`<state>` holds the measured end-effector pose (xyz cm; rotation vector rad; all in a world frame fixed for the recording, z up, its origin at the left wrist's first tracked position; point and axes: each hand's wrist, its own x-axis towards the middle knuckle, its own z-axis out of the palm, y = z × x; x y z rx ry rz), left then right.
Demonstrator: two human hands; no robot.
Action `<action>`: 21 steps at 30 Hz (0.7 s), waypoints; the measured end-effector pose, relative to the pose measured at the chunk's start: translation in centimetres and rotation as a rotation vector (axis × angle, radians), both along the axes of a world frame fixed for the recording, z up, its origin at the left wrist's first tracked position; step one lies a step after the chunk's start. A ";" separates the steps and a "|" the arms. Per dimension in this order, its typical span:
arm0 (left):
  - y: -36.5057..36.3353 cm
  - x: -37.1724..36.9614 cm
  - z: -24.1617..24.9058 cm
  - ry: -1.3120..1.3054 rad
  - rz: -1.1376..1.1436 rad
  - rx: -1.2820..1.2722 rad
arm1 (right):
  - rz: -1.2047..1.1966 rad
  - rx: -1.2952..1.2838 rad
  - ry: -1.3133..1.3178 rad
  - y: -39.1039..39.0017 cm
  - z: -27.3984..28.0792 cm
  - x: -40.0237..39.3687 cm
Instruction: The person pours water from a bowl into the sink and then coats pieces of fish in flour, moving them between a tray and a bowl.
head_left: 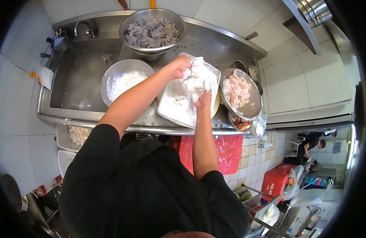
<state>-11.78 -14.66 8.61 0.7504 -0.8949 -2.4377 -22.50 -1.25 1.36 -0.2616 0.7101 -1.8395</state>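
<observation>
A white rectangular tray [171,113] of flour lies tilted in front of me on the steel counter. Lumps of flour-coated meat [193,82] are heaped in it. My left hand [183,66] is at the tray's far side, its fingers closed around a floured piece. Nearer to me, my right hand [203,100] grips the floured heap; flour partly hides its fingertips. Just right of the tray, a metal bowl [253,113] holds pale pink raw meat slices [236,90]. Left of it stands a steel bowl [107,79] with white flour [128,82].
A large bowl [182,29] of greyish shredded food stands at the back. The sink [72,89] and faucet [84,28] are at left. Smaller containers [253,73] crowd the right end. Below the counter is a red lid [226,152]; another person [310,144] is far right.
</observation>
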 end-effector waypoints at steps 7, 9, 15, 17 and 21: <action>1.2 -0.4 -1.2 -0.056 0.056 0.006 | -0.225 0.098 0.462 -0.1 -0.2 1.4; 1.2 0.6 -0.7 -0.113 0.087 -0.035 | -0.183 0.134 0.588 0.1 -0.2 1.0; -2.7 4.4 -4.1 0.093 0.278 -0.024 | 0.144 0.199 0.491 1.0 1.6 1.3; -3.8 7.4 -2.5 0.122 0.259 -0.069 | 0.091 0.201 0.292 0.7 0.2 1.1; -5.8 15.4 -1.7 -0.228 0.258 -0.366 | 0.168 0.192 0.068 -0.6 0.4 2.0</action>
